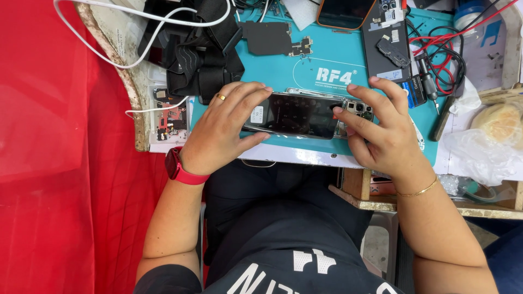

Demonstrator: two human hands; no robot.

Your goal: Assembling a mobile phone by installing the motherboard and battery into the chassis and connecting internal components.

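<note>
Smartphone point(297, 115), open-backed, over teal repair mat point(283, 71): left hand point(223, 128) fingers clasp one end, right hand point(381, 130) pinches camera end. Likely light, stiff, glass fragile; edges safest hold.

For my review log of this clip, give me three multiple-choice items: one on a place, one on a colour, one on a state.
1. Where does the phone lie?
A. on the teal mat
B. on the red cloth
C. on a chair

2. What colour is the watch on the left wrist?
A. black
B. red
C. white

3. How is the phone held?
A. by the left hand only
B. by nobody
C. by the left hand and the right hand

Answers: 1 A, teal surface shows under it; 2 B, its band is red; 3 C, fingers grip both ends.
</note>
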